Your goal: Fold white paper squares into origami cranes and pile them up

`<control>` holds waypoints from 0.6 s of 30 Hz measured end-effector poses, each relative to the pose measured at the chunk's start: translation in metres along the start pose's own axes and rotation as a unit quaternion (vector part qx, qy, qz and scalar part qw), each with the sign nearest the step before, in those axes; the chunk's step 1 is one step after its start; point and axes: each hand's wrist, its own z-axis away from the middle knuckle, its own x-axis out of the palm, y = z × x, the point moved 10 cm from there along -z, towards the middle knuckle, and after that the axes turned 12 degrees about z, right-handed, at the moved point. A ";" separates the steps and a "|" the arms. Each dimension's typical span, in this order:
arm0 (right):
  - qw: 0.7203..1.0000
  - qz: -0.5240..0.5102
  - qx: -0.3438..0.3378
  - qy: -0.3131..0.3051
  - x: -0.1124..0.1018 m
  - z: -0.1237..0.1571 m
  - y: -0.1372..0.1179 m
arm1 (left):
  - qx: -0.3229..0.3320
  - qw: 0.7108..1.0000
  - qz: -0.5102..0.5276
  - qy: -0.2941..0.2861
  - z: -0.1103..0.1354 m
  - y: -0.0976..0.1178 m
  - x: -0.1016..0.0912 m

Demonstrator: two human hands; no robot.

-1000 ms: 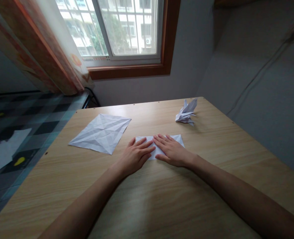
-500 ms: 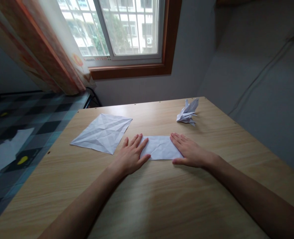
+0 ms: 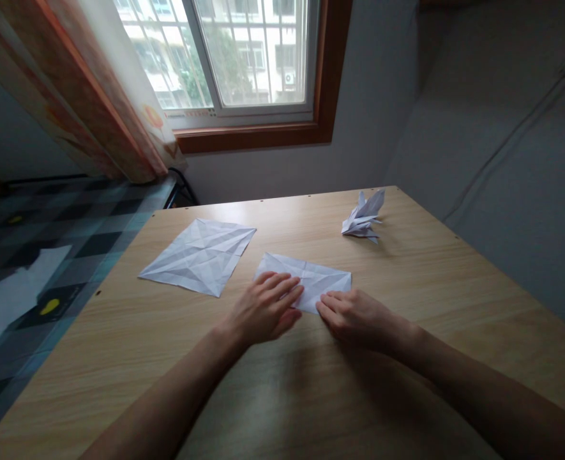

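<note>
A folded white sheet of paper (image 3: 327, 281) lies on the table in front of me, turned at a slant, with crease lines across it. Over its left part rests my left hand (image 3: 269, 308), fingers stretched out and lightly bent. My right hand (image 3: 354, 317) has its fingers curled together at the paper's near edge, toward the right; its thumb is hidden. To the left, a creased square of white paper (image 3: 200, 255) lies flat. Farther back on the right stands a pointed folded-paper figure (image 3: 362, 217).
The wooden table (image 3: 205, 396) narrows toward the wall below a window (image 3: 258, 57). Left of it is a surface with a checked cloth (image 3: 95, 220), where white paper pieces (image 3: 14, 300) lie. A curtain (image 3: 114, 115) hangs by the window.
The folded paper has turned clockwise, its right end now nearer me. My right hand has moved toward me and curled its fingers at the near edge; my left hand has shifted right onto the paper.
</note>
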 end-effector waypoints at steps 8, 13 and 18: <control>0.999 -0.008 0.016 -0.030 -0.004 -0.001 -0.004 | 0.023 0.998 0.039 -0.042 -0.008 0.018 0.023; 0.999 -0.005 0.027 -0.023 -0.008 -0.002 -0.007 | 0.021 0.999 0.028 -0.031 -0.007 0.019 0.020; 0.998 -0.037 0.039 -0.024 -0.011 0.001 0.000 | 0.019 0.999 -0.002 -0.036 -0.007 0.016 0.018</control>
